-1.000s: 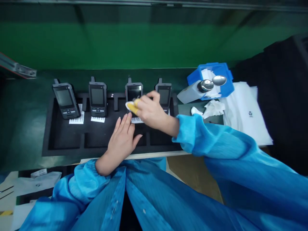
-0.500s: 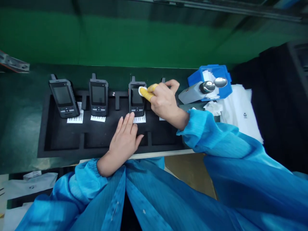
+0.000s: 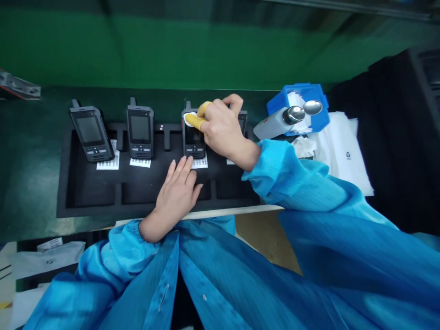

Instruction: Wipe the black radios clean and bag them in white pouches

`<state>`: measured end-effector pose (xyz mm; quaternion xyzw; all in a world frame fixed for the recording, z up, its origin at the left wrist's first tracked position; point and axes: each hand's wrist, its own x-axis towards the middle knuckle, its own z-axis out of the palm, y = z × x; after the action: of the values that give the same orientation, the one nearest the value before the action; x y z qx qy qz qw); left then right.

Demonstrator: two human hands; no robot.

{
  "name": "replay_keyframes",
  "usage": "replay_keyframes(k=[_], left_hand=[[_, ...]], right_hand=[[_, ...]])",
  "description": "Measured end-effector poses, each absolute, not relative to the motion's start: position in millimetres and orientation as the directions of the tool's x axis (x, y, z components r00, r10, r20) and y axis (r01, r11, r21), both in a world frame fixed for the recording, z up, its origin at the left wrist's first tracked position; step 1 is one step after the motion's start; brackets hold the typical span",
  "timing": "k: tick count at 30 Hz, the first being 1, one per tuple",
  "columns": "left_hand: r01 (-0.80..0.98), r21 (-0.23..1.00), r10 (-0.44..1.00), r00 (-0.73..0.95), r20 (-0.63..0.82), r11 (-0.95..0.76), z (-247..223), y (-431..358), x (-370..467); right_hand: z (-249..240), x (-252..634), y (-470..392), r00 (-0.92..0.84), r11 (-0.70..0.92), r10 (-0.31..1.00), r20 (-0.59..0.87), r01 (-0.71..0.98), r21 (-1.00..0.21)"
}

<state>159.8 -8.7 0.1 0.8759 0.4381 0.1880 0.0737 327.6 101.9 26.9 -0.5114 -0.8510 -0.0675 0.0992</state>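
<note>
Yellow finger cots cover two fingertips of my right hand [image 3: 222, 126], which press a white cotton pad [image 3: 189, 120] on the top of a black handheld radio's screen [image 3: 194, 136]. My left hand [image 3: 178, 190] lies flat with fingers stretched, its fingertips at the radio's lower edge beside a white barcode label [image 3: 200, 162]. Two more handheld radios, one upright in line [image 3: 140, 129] and one tilted at the far left [image 3: 90, 130], rest along the black foam tray [image 3: 118, 195]. Behind my right hand a further radio [image 3: 242, 120] is mostly hidden.
Right of the tray, a white bottle with a metal top [image 3: 275, 123] leans by a blue bin [image 3: 321, 96] holding white papers. A crumpled tissue [image 3: 304, 146] and white bags [image 3: 338, 151] lie beside them. A green panel [image 3: 154, 50] rises behind the table.
My right hand has slid the cotton pad to the left and up across the radio's screen. My left hand stays at the radio's lower edge. The whole view has shifted slightly.
</note>
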Motion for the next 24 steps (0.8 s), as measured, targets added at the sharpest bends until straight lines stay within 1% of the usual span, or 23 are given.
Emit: replay_keyframes(k=[2, 5, 7, 10, 12, 14, 17, 19, 21, 24], left_hand=[[0.736, 0.304, 0.796, 0.546, 0.262, -0.605, -2, -8, 161], [0.728, 0.322, 0.795, 0.541, 0.273, -0.606, -4, -8, 163], [0.710, 0.342, 0.787, 0.533, 0.312, -0.616, -3, -10, 162], [0.661, 0.390, 0.765, 0.508, 0.395, -0.641, 3, -14, 150], [0.656, 0.426, 0.777, 0.456, 0.435, -0.623, 6, -15, 133], [0.715, 0.439, 0.825, 0.360, 0.436, -0.544, 7, -13, 114], [0.825, 0.421, 0.905, 0.232, 0.356, -0.377, 3, -6, 88], [0.848, 0.413, 0.930, 0.224, 0.292, -0.334, -1, -2, 79], [0.848, 0.405, 0.932, 0.251, 0.262, -0.342, -3, 0, 77], [0.849, 0.389, 0.927, 0.273, 0.256, -0.357, -4, -1, 80]], right_hand=[[20, 328, 94, -0.501, 0.510, 0.824, 0.264, 0.859, 0.041], [5, 332, 65, -0.620, 0.621, 0.706, 0.343, 0.774, 0.120], [0, 335, 45, -0.675, 0.676, 0.641, 0.365, 0.722, 0.149], [4, 336, 33, -0.713, 0.717, 0.601, 0.361, 0.681, 0.150], [11, 330, 39, -0.685, 0.698, 0.624, 0.376, 0.705, 0.126], [19, 316, 55, -0.610, 0.641, 0.688, 0.393, 0.765, 0.065], [27, 284, 88, -0.518, 0.569, 0.774, 0.364, 0.821, -0.040], [28, 261, 109, -0.502, 0.557, 0.791, 0.348, 0.827, -0.072], [25, 244, 121, -0.492, 0.547, 0.793, 0.359, 0.835, -0.065], [15, 234, 118, -0.507, 0.543, 0.776, 0.375, 0.840, 0.011]])
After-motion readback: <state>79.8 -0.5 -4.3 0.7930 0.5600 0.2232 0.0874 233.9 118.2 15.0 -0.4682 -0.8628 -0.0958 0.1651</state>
